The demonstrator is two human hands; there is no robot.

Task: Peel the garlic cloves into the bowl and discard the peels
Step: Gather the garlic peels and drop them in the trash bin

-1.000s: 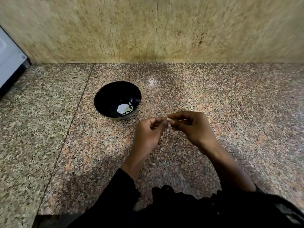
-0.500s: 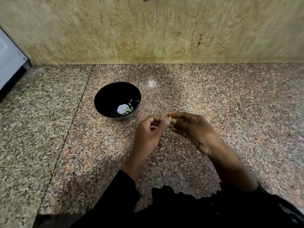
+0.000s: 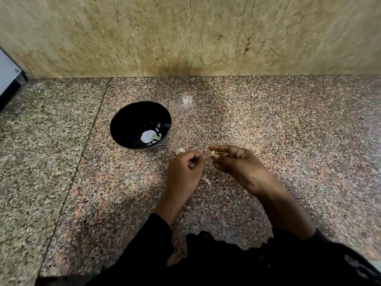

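A black bowl (image 3: 123, 120) stands on the granite counter with white peeled garlic (image 3: 148, 136) at its bottom. Just in front of it, my left hand (image 3: 182, 174) has its fingers curled, and a pinkish garlic clove (image 3: 180, 150) pokes out above the knuckles. To the right and a little apart, my right hand (image 3: 239, 165) pinches a small pale garlic piece (image 3: 212, 152) between thumb and forefinger. Whether that piece is clove or peel is unclear. A thin scrap of peel (image 3: 207, 180) lies on the counter between my hands.
The speckled granite counter (image 3: 288, 131) ends at a beige stone wall (image 3: 185, 34) behind. A white and black appliance (image 3: 8, 77) sits at the far left edge. A slab seam (image 3: 88, 131) runs left of the bowl.
My hands, joined at one clove a second ago, have pulled apart. The right hand moved right with a pale piece, and a clove now shows above the left hand's knuckles.
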